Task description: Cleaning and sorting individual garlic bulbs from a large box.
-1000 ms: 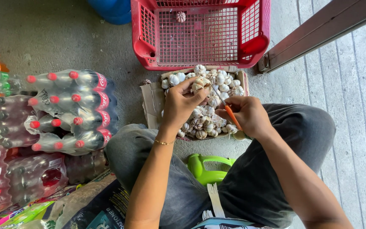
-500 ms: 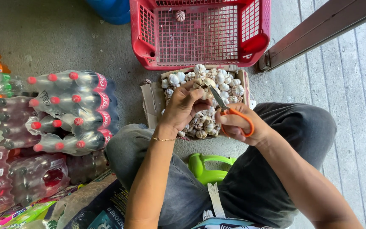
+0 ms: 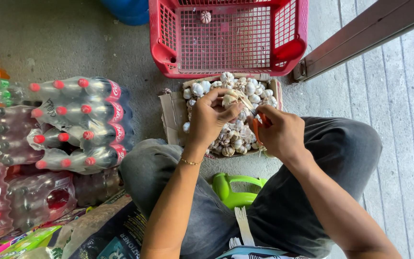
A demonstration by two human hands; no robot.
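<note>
The left hand (image 3: 210, 119) pinched a pale, papery garlic bulb (image 3: 229, 99) between thumb and fingertips, holding it just above a shallow brown cardboard box (image 3: 172, 115) heaped with more white garlic bulbs. The right hand (image 3: 280, 133) was closed around orange-handled scissors (image 3: 258, 125), whose blades pointed toward the held bulb; whether they touched it could not be told. Both hands hovered over the near half of the cardboard box, which lay on the grey concrete floor between the person's knees, clad in grey trousers (image 3: 341, 153).

Just beyond the cardboard box stood a red plastic mesh basket (image 3: 168, 52) with 1 garlic bulb (image 3: 205, 17) lying at its far wall. Left of the cardboard box lay a shrink-wrapped pack of dark soda bottles with red caps (image 3: 80, 124). Nearer the person than the box, a bright green plastic handle (image 3: 235, 189) showed between the legs. Right of the box ran a brown metal door rail (image 3: 360, 38).
</note>
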